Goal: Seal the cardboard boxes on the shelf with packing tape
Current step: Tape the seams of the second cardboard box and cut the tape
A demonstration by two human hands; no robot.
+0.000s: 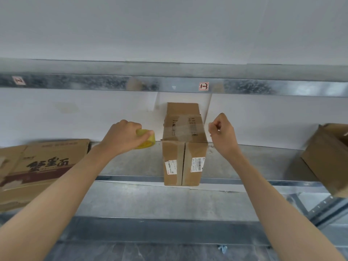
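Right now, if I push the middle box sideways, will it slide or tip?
Probably slides first: the shelf under it looks like smooth metal. The box is narrow and fairly tall, so a high push could tip it. Its front sits at the shelf's front edge, so a forward tug might drop it.

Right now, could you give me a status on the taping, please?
Left hand grips tape roll. Right hand curled beside middle box, hold unclear. Nothing in the way.
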